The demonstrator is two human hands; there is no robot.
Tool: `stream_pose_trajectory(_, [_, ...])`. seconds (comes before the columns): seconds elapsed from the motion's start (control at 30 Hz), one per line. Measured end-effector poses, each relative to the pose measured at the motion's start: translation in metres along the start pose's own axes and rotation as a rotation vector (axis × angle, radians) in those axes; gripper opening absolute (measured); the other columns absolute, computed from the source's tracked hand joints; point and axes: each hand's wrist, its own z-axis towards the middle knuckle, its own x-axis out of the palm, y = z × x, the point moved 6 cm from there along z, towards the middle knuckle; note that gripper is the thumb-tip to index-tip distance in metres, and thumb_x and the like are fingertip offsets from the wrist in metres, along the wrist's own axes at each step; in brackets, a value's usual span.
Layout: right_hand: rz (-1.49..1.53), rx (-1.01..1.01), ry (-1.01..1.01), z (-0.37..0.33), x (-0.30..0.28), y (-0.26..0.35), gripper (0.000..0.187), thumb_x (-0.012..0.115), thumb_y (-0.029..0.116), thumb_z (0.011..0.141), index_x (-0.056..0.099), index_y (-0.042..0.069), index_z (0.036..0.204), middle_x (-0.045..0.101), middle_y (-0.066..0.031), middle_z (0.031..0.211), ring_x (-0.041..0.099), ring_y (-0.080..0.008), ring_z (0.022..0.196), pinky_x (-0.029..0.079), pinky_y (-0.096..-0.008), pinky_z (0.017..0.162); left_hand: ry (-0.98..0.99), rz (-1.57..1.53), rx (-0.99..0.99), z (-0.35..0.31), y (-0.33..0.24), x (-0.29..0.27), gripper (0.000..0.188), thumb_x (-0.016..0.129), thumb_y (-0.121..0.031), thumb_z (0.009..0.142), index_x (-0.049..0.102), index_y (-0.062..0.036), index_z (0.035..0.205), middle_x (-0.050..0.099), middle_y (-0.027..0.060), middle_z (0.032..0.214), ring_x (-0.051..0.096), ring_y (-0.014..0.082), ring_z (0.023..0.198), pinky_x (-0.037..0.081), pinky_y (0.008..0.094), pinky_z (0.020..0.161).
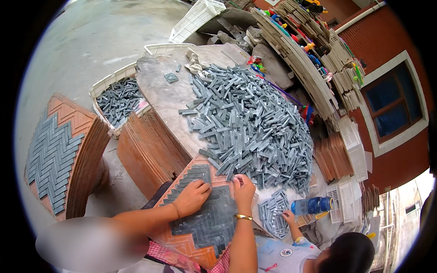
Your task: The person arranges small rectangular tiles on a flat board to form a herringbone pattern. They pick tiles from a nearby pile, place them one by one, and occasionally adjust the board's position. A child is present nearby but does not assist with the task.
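Note:
An orange-brown moulded tray (180,240) lies tilted in front of me, largely filled with dark grey stone strips (207,228) in a herringbone pattern. Over its upper left part, my left hand (195,197) has its fingers bent and closed against the strips; whatever they grip is hidden. My right hand (244,187), a gold bangle on its wrist, pinches thumb and forefinger together at the tray's upper right edge. What that pinch holds is too small to make out. Just beyond it begins a large heap of loose grey strips (255,123).
At right, a child (314,255) reaches a hand to a smaller strip pile (274,213) beside a blue water bottle (312,205). Stacked brown trays (148,148), a white crate of strips (98,88) and a filled tray (54,159) stand left.

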Motion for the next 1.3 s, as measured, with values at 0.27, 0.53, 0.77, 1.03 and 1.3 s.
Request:
stream_pose_trajectory(0.27, [-0.353, -0.023, -0.107, -0.003, 0.020, 0.013, 0.019, 0.072, 0.012, 0.071, 0.063, 0.003, 0.084, 0.059, -0.0076, 0.074, 0.058, -0.0274, 0.067, 0.048, -0.0400, 0.062, 0.030, -0.026, 0.002, -0.001, 0.002, 0.001, 0.031, 0.055, -0.009, 0.074, 0.062, 0.0031, 0.101, 0.054, 0.0079, 0.100, 0.052, 0.0232, 0.095, 0.044, 0.0328, 0.085])
stream_pose_trajectory(0.53, [-0.091, -0.202, 0.076, -0.009, 0.012, 0.007, 0.011, 0.065, 0.004, 0.075, 0.061, 0.000, 0.084, 0.060, -0.0138, 0.082, 0.057, -0.0316, 0.070, 0.047, -0.0393, 0.067, 0.022, -0.044, -0.015, -0.002, 0.003, 0.000, 0.031, 0.056, -0.008, 0.074, 0.063, 0.0028, 0.102, 0.055, 0.0082, 0.101, 0.053, 0.0237, 0.096, 0.044, 0.0326, 0.085])
stream_pose_trajectory(0.77, [-0.100, -0.259, 0.293, -0.009, 0.007, 0.026, 0.008, 0.056, 0.004, 0.084, 0.059, 0.001, 0.090, 0.060, -0.0169, 0.089, 0.058, -0.0358, 0.086, 0.046, -0.0403, 0.076, 0.024, -0.025, -0.014, -0.003, 0.003, 0.002, 0.031, 0.056, -0.008, 0.074, 0.063, 0.0024, 0.103, 0.055, 0.0081, 0.101, 0.053, 0.0240, 0.097, 0.044, 0.0324, 0.086])
stream_pose_trajectory(1.03, [-0.005, -0.195, 0.206, -0.009, 0.006, 0.012, 0.009, 0.061, 0.005, 0.081, 0.065, 0.000, 0.088, 0.065, -0.0141, 0.084, 0.063, -0.0302, 0.080, 0.048, -0.0345, 0.072, 0.038, -0.012, -0.001, -0.002, 0.002, 0.001, 0.033, 0.057, -0.007, 0.073, 0.063, 0.0034, 0.104, 0.055, 0.0084, 0.101, 0.053, 0.0241, 0.096, 0.045, 0.0320, 0.086])
stream_pose_trajectory(1.3, [0.060, -0.319, 0.182, -0.009, 0.000, 0.014, 0.013, 0.066, 0.001, 0.074, 0.066, 0.002, 0.088, 0.065, -0.0114, 0.085, 0.063, -0.0268, 0.080, 0.049, -0.0320, 0.071, 0.044, -0.016, 0.005, 0.000, 0.001, 0.000, 0.032, 0.057, -0.007, 0.073, 0.063, 0.0045, 0.103, 0.055, 0.0093, 0.100, 0.053, 0.0243, 0.094, 0.045, 0.0315, 0.086])
